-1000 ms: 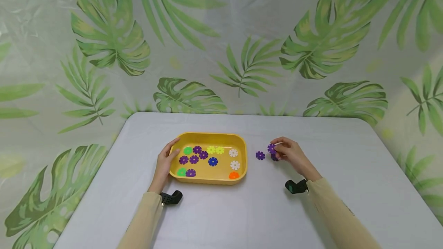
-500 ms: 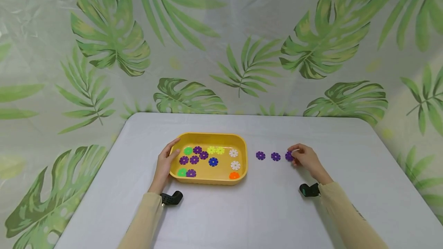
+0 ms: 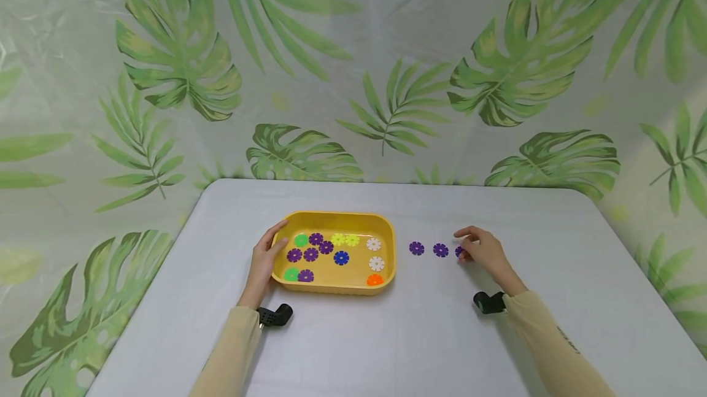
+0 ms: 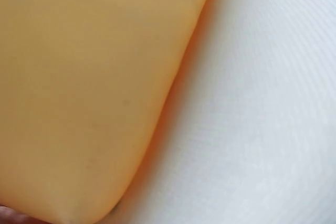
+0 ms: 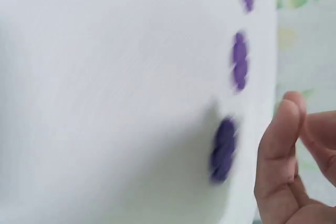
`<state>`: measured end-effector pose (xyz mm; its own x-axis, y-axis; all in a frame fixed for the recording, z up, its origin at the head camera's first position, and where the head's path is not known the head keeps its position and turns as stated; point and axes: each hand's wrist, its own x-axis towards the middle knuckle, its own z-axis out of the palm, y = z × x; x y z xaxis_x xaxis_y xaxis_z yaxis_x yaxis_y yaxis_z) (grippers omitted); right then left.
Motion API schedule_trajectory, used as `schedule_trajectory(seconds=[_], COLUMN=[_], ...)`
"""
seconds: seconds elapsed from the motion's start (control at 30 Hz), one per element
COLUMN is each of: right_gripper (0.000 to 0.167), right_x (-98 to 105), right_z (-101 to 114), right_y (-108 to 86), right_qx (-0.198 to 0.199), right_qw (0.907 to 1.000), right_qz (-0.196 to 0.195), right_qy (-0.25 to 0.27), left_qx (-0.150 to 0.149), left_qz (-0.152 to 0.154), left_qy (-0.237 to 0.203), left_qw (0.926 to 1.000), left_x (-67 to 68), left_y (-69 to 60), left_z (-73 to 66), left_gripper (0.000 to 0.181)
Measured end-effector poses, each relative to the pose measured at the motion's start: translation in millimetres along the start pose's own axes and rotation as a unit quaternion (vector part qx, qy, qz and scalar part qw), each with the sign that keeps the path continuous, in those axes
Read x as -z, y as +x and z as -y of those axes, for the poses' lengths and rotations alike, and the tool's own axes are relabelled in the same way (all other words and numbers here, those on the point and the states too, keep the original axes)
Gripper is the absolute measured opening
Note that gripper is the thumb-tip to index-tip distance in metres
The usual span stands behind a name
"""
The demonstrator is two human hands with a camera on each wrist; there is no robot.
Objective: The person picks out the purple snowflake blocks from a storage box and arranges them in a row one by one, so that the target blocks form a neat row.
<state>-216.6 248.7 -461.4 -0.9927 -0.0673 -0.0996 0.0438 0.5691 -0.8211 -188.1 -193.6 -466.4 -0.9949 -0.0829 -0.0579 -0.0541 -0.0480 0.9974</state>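
- A yellow tray (image 3: 334, 288) rests on a white-covered table (image 3: 353, 348); take its middle as the centre of a clock.
- At 9 o'clock the left hand (image 3: 262, 265) grips the tray's end wall, thumb inside, the other fingers mostly hidden outside.
- At 3 o'clock, beyond the rim, three purple flower-shaped discs (image 3: 440, 250) lie in a spaced row.
- Just beside the outermost disc, the right hand (image 3: 488, 256) is loosely bent, fingertips close together; the right wrist view shows a gap between fingers and disc.
- Inside the tray: purple discs (image 3: 311, 254) and green discs (image 3: 291, 274) between 8 and 11, lime discs (image 3: 351, 240) around 12, white discs (image 3: 377, 264) near 3, an orange disc (image 3: 375, 280) at 4, a blue disc (image 3: 341, 258) near the middle.
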Motion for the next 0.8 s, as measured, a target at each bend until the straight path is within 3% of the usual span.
schedule_trajectory(seconds=[0.07, 0.2, 0.33, 0.57, 0.8], right_gripper=[0.03, 0.035, 0.033, 0.032, 0.03], right_x=[-3.5, -19.2, -48.1, -115.4, -177.7], right_z=[12.0, 43.7, 78.4, 122.0, 139.2], right_y=[-0.1, 0.2, -1.1, -3.4, -0.2], right_qx=[0.014, 0.027, 0.033, 0.061, 0.038], right_qw=[0.998, 0.9837, 0.969, 0.9528, 0.9338], right_qz=[0.02, 0.081, 0.129, 0.209, 0.294], right_qy=[0.059, 0.158, 0.208, 0.212, 0.201], left_qx=[0.003, 0.004, 0.003, 0.002, -0.002], left_qz=[-0.001, -0.002, -0.001, -0.002, 0.0], left_qy=[0.006, 0.005, 0.002, 0.006, 0.014], left_qw=[1.0, 1.0, 1.0, 1.0, 0.9999], left_x=[-0.9, -1.7, -2.2, -1.5, -1.2], left_y=[-1.9, -3.1, -2.9, -2.5, -2.8], left_z=[-2.8, -4.4, -3.8, -2.7, -3.2], left_gripper=[0.043, 0.043, 0.043, 0.043, 0.043])
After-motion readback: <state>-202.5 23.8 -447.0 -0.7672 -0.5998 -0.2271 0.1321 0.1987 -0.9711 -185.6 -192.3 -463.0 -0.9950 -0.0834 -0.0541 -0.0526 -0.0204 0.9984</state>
